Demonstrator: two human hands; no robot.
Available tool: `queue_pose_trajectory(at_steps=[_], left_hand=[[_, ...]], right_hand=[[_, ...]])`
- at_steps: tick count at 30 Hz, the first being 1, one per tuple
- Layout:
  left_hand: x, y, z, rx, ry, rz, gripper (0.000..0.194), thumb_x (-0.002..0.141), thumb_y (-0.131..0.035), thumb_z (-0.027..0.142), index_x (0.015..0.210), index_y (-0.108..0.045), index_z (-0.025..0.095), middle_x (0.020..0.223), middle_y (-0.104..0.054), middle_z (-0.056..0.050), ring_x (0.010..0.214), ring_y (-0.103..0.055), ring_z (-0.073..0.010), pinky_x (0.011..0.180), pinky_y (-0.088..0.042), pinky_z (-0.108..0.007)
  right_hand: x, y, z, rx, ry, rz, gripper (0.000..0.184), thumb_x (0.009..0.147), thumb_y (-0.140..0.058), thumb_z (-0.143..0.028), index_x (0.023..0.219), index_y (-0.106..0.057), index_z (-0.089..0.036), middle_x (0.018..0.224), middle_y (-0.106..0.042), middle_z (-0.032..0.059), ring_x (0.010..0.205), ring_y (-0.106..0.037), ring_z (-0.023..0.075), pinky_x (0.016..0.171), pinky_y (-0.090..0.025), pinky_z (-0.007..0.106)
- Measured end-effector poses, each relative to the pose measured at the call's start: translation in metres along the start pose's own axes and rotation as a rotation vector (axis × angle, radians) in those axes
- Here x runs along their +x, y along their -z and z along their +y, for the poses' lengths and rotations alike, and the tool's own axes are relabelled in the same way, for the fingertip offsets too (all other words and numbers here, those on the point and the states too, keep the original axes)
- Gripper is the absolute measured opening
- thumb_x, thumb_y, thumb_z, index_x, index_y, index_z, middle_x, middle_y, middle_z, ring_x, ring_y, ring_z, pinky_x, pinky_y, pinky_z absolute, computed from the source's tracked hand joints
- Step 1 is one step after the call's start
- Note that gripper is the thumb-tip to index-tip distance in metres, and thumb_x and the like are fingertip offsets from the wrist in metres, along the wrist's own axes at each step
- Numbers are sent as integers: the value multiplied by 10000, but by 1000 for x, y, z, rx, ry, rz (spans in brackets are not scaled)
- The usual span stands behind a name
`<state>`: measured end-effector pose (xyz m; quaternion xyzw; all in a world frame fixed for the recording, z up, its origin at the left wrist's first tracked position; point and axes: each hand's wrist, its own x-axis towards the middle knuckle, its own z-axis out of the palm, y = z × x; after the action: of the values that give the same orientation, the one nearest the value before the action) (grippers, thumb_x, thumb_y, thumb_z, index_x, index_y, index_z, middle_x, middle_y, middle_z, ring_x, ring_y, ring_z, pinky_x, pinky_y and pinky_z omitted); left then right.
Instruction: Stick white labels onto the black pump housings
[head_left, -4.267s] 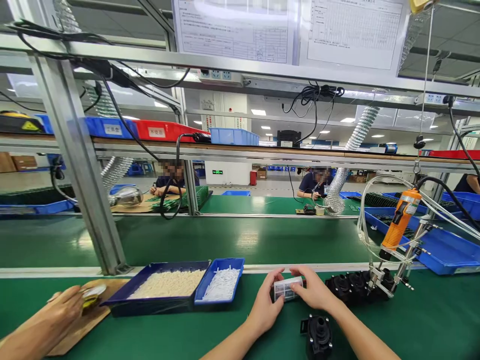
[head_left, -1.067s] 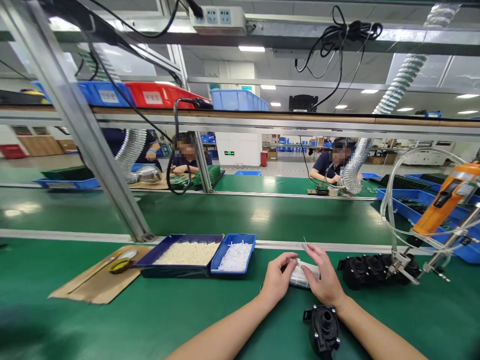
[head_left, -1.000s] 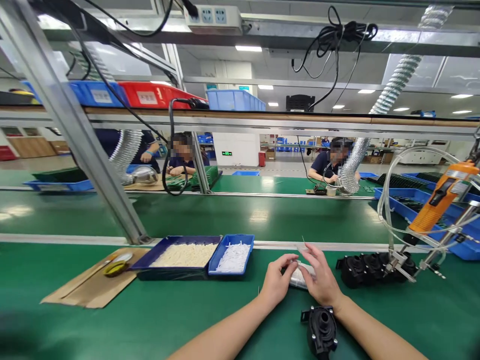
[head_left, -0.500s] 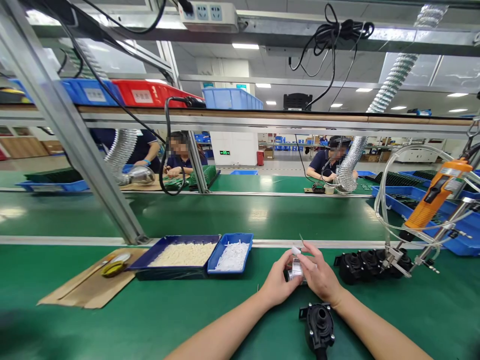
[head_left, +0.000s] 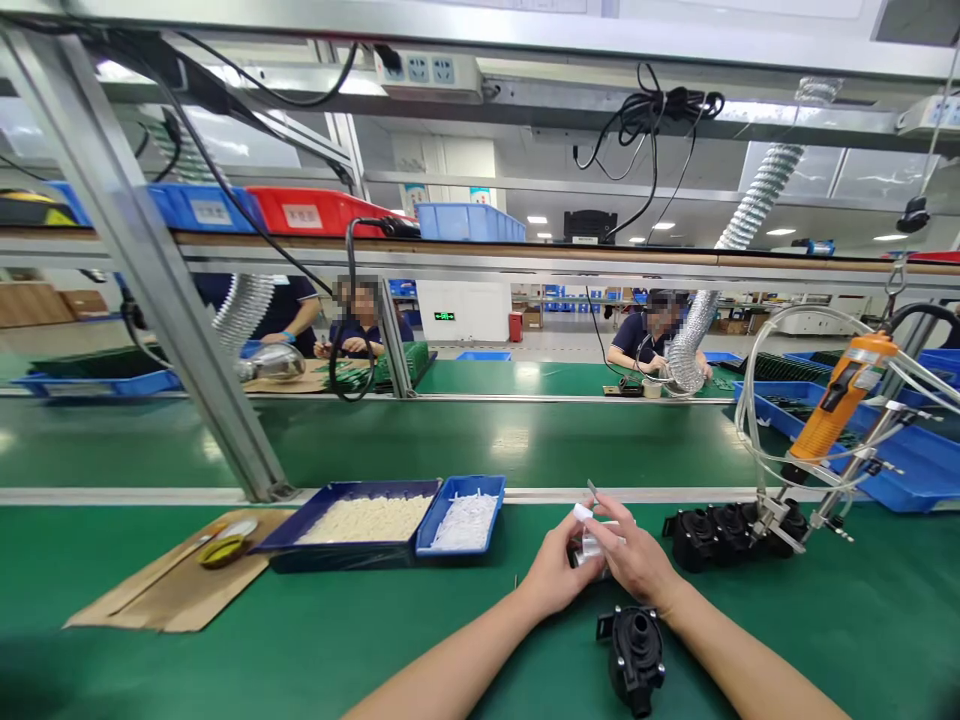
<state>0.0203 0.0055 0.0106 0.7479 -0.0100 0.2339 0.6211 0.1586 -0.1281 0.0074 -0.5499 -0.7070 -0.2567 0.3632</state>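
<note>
My left hand [head_left: 553, 574] and my right hand [head_left: 634, 562] meet over the green mat, both closed around a small clear plastic box [head_left: 590, 544] tilted up on end. A thin pin-like piece [head_left: 592, 490] sticks up above my right fingers. Just in front of my wrists lies a black round pump housing [head_left: 636, 655]. A row of similar black housings [head_left: 712, 533] sits to the right, under a clamp fixture.
Two blue trays, one of cream parts [head_left: 364, 521] and one of white parts [head_left: 465, 521], stand to the left. A cardboard sheet [head_left: 169, 590] carries a small dish. An orange electric screwdriver [head_left: 836, 402] hangs at right. Other people work across the conveyor belt [head_left: 487, 440].
The clear box has gone from lying flat between my hands to standing tilted on end, lifted slightly. My hands have drawn closer together. The co-worker's arm at far left has left the view.
</note>
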Motion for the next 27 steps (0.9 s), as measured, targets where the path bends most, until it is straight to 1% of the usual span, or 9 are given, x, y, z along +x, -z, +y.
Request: queue_pose_trajectory(at_steps=[5, 8, 11, 13, 16, 19, 21, 24, 27], left_hand=[[1, 2, -5, 114, 5, 81, 755, 888, -715, 293, 1572, -430, 149, 1159, -759, -110, 982, -710, -256, 903, -556, -380], [3, 4, -14, 159, 19, 120, 788, 910, -662, 277, 1624, -347, 169, 1373, -675, -159, 1190, -669, -300, 1055, -522, -463], [3, 6, -17, 320, -23, 220, 761, 936, -641, 298, 1631, -344, 201, 1568, -502, -181, 1457, -468, -343, 1218, -383, -565], [0, 6, -12, 432, -75, 280, 697, 962, -633, 323, 1610, -393, 226, 1617, -429, -171, 1527, -357, -350, 1271, -289, -603], [-7, 1, 3, 463, -204, 268, 539, 1024, -575, 361, 1547, -491, 261, 1606, -437, -150, 1516, -361, -335, 1280, -281, -587], [-16, -9, 18, 309, -283, 129, 424, 1087, -460, 421, 1464, -575, 263, 1426, -607, -141, 1324, -561, -292, 1176, -431, -501], [-20, -15, 23, 147, -239, -3, 484, 1101, -390, 507, 1461, -573, 239, 1223, -705, -135, 1098, -667, -260, 1027, -525, -440], [-24, -19, 20, 4, -146, -176, 714, 1050, -341, 692, 1526, -514, 189, 1082, -730, -146, 952, -685, -260, 906, -549, -417], [-24, -16, 12, -27, -137, -263, 901, 955, -381, 831, 1573, -456, 181, 1168, -700, -174, 1024, -669, -291, 927, -535, -438]], right_hand=[[2, 9, -16, 128, -163, 150, 645, 1037, -469, -38, 1596, -342, -333, 1571, -329, 156, 1266, -595, 224, 896, -692, 356], [-5, 32, -31, 178, -309, 247, 514, 1056, -504, -108, 1532, -413, -281, 1538, -350, 167, 1290, -568, 240, 843, -702, 318], [-18, 63, -47, 238, -463, 280, 431, 1081, -550, -303, 1500, -455, -261, 1549, -358, 172, 1315, -556, 292, 906, -689, 405], [-26, 82, -57, 262, -433, 224, 613, 1062, -529, -574, 1549, -403, -223, 1591, -308, 208, 1395, -487, 378, 989, -643, 524], [-30, 99, -66, 195, -193, 16, 938, 953, -475, -830, 1619, -310, -190, 1632, -232, 249, 1480, -367, 478, 1097, -528, 658], [-32, 98, -68, 67, 8, -181, 686, 1063, -535, -537, 1638, -285, -260, 1666, -204, 218, 1523, -340, 432, 1129, -510, 617], [-32, 91, -65, 29, 49, -216, 677, 1049, -588, -343, 1643, -271, -273, 1680, -183, 210, 1536, -331, 407, 1123, -523, 586], [-33, 82, -59, 1, 13, -179, 805, 951, -690, -282, 1641, -278, -233, 1681, -172, 231, 1533, -312, 445, 1111, -511, 638], [-33, 76, -56, -47, -90, -114, 842, 898, -666, -202, 1643, -275, -218, 1678, -188, 231, 1535, -282, 472, 1112, -473, 704]])
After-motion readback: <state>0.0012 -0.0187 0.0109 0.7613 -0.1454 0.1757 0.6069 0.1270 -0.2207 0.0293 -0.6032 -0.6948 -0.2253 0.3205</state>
